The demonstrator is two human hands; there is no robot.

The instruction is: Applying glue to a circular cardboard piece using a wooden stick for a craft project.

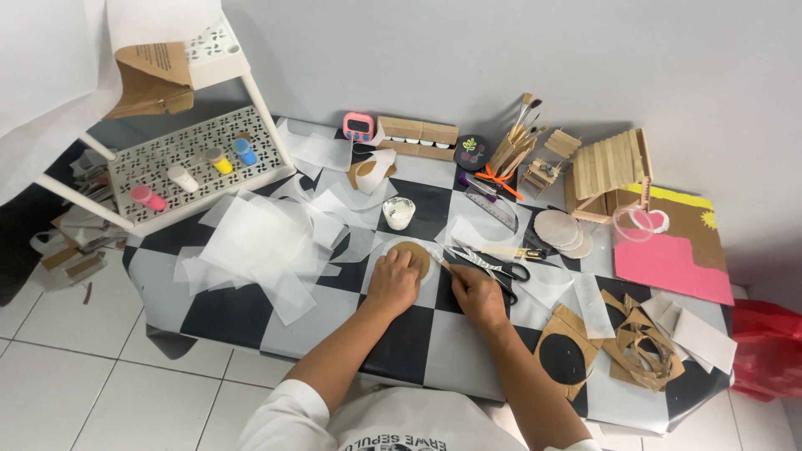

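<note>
White shirt [393, 430] at the bottom edge, two bare forearms over a black-and-white checked table [251, 313].

The left hand [393, 282] lies flat, fingers together, pinning a brown cardboard disc [415, 253] at mid-table; the right hand [476, 292] is curled narrowly round a thin tool [440, 262] touching the disc's edge. Scissors [497, 267] lie just beside it.

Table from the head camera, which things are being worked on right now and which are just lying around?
In use:
- left hand pressing the brown cardboard disc
- right hand holding a thin tool at the disc's edge

Lying about:
- scissors
- white cup
- pink timer
- brushes
- stick house
- paint bottles
- cardboard scraps
</note>
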